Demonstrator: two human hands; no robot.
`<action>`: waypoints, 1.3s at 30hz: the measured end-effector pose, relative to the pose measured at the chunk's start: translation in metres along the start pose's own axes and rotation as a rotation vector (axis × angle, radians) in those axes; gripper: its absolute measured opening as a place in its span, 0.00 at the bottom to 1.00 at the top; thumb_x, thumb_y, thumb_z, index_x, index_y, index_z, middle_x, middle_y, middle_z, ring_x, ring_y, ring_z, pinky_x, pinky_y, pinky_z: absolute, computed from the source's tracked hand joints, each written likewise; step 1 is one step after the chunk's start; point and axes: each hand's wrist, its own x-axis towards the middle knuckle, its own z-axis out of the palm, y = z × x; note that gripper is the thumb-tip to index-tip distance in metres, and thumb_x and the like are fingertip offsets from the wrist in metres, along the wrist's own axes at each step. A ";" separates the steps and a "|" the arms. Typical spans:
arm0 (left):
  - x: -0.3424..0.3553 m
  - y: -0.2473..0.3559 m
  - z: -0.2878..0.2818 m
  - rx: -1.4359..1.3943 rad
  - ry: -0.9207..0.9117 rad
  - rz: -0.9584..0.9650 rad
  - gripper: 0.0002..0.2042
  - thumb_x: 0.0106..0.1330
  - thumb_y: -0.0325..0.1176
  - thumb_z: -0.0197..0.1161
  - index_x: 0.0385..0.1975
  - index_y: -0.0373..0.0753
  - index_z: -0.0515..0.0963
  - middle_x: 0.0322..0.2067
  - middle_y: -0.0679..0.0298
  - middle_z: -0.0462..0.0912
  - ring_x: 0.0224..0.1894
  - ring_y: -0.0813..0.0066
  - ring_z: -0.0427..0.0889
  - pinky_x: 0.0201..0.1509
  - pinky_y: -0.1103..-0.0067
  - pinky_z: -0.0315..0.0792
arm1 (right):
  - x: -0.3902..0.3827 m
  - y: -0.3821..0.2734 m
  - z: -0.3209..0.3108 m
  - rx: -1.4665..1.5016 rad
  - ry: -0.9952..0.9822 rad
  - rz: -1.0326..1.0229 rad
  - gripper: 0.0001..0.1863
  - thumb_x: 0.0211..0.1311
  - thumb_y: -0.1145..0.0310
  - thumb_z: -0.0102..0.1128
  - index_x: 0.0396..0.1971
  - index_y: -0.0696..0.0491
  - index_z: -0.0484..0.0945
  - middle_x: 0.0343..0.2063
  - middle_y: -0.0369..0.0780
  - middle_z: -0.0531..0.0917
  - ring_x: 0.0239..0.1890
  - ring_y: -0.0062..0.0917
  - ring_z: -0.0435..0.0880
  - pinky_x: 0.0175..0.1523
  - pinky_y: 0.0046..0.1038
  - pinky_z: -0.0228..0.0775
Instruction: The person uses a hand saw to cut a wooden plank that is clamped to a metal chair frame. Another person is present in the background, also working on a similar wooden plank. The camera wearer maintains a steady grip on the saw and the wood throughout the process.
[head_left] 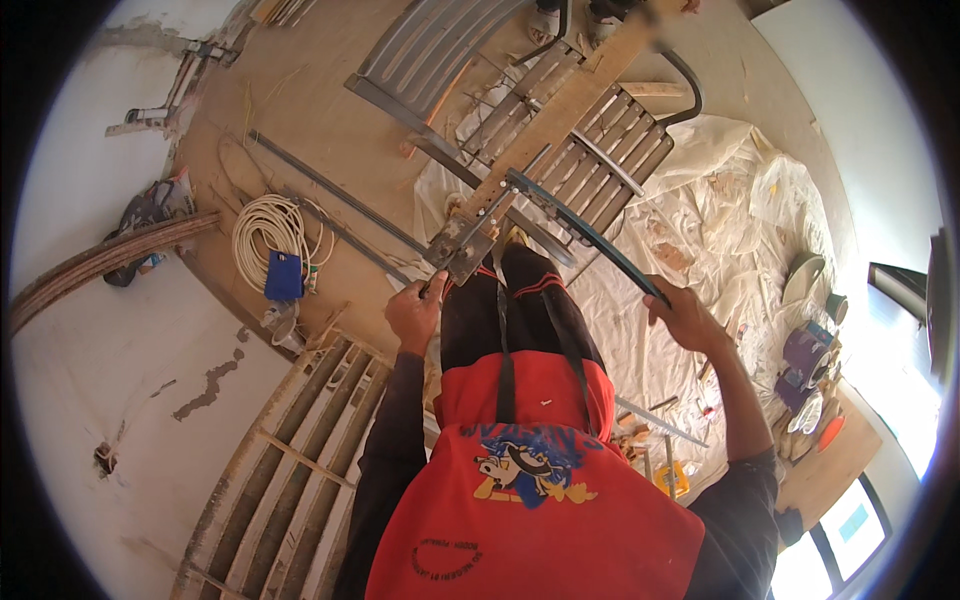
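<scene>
My right hand (684,315) is closed round the near end of a long, dark green metal bar (590,235). The bar's far end meets a thin metal rod (488,215) above a wooden plank (530,140). At the plank's near end lies a dark metal plate (460,252) with small upright pegs. My left hand (413,312) is closed beside this plate, its fingers on the near end of the thin rod. The plank runs lengthwise over a slatted metal bench (610,160), in front of my legs.
Another person's feet (545,25) show beyond the bench. Left lie a coiled pale cable (265,235) and long metal bars (330,190). A slatted frame (290,460) leans nearer me. Crumpled plastic sheeting (740,220) covers the right floor, with containers (805,355) along its edge.
</scene>
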 end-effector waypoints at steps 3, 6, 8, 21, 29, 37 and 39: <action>-0.002 -0.004 0.006 -0.008 0.073 0.033 0.25 0.54 0.55 0.61 0.13 0.35 0.76 0.10 0.56 0.72 0.14 0.60 0.72 0.20 0.71 0.63 | -0.006 -0.032 -0.033 -0.059 -0.063 0.057 0.15 0.63 0.67 0.46 0.48 0.54 0.69 0.19 0.45 0.76 0.18 0.29 0.76 0.29 0.30 0.68; -0.004 -0.010 0.011 0.007 0.116 0.065 0.24 0.53 0.54 0.63 0.13 0.36 0.76 0.11 0.56 0.72 0.14 0.59 0.72 0.19 0.71 0.63 | -0.007 -0.047 -0.052 -0.161 -0.123 0.040 0.16 0.63 0.67 0.46 0.50 0.54 0.66 0.18 0.46 0.75 0.15 0.31 0.76 0.26 0.32 0.69; -0.002 -0.006 0.010 -0.016 0.138 0.082 0.23 0.52 0.54 0.64 0.13 0.37 0.76 0.11 0.56 0.72 0.14 0.59 0.73 0.19 0.70 0.63 | -0.012 -0.070 -0.064 -0.211 -0.156 0.056 0.17 0.63 0.67 0.47 0.52 0.53 0.65 0.18 0.46 0.75 0.15 0.31 0.76 0.27 0.34 0.69; -0.007 -0.011 0.009 0.026 0.112 -0.016 0.28 0.53 0.62 0.56 0.14 0.38 0.79 0.10 0.56 0.73 0.14 0.59 0.74 0.18 0.71 0.64 | -0.022 -0.188 -0.088 -0.780 -0.426 -0.076 0.23 0.55 0.79 0.43 0.54 0.55 0.65 0.31 0.46 0.79 0.37 0.39 0.78 0.46 0.37 0.68; -0.006 -0.006 0.003 -0.078 0.082 -0.050 0.27 0.53 0.62 0.56 0.15 0.39 0.80 0.09 0.58 0.72 0.14 0.60 0.74 0.19 0.70 0.64 | -0.017 -0.223 -0.085 -0.992 -0.638 -0.165 0.24 0.50 0.79 0.45 0.51 0.58 0.67 0.33 0.50 0.78 0.41 0.42 0.77 0.48 0.38 0.68; -0.004 -0.006 0.004 -0.066 -0.009 -0.124 0.31 0.53 0.67 0.51 0.18 0.41 0.82 0.12 0.56 0.75 0.17 0.59 0.77 0.20 0.69 0.66 | -0.019 -0.195 -0.063 -0.951 -0.538 -0.019 0.25 0.45 0.71 0.53 0.41 0.73 0.61 0.19 0.56 0.77 0.24 0.49 0.78 0.30 0.43 0.72; -0.005 -0.005 0.003 -0.048 -0.015 -0.129 0.31 0.53 0.67 0.51 0.18 0.41 0.82 0.12 0.56 0.75 0.18 0.59 0.77 0.21 0.69 0.67 | -0.017 -0.189 -0.058 -0.923 -0.603 0.080 0.29 0.47 0.73 0.50 0.49 0.68 0.51 0.19 0.54 0.77 0.25 0.45 0.79 0.31 0.41 0.72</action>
